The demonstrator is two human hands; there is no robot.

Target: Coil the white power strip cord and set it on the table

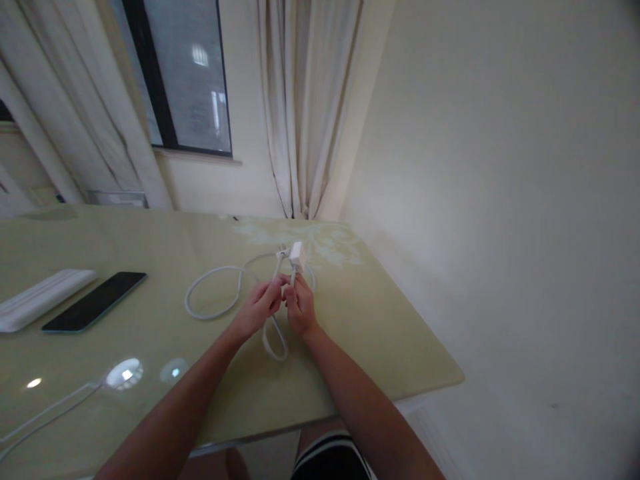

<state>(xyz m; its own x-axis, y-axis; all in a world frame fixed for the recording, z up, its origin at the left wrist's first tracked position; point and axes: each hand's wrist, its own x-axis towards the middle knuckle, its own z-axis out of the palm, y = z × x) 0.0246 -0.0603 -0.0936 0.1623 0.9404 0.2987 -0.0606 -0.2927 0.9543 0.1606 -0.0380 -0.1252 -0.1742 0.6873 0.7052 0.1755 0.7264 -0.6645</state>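
Observation:
A white power cord (213, 268) lies partly on the table in a wide loop, with a smaller loop hanging below my hands. My left hand (261, 303) is closed around the cord just under a white plug (283, 253), whose prongs seem to point up and away from me. Close beside it, my right hand (301, 307) grips the cord below a white block-shaped end (297, 257). Both ends stick up past my fingers, side by side. The fingertips of the two hands nearly meet, and part of the cord is hidden between them.
A pale green glossy table (380, 340) carries a dark-screened phone (95, 303) and a long white case-like object (45, 299) on the left. A thin white cable (47, 413) lies at the near left. A wall (500, 200) borders the table's right side; curtains (310, 100) hang behind.

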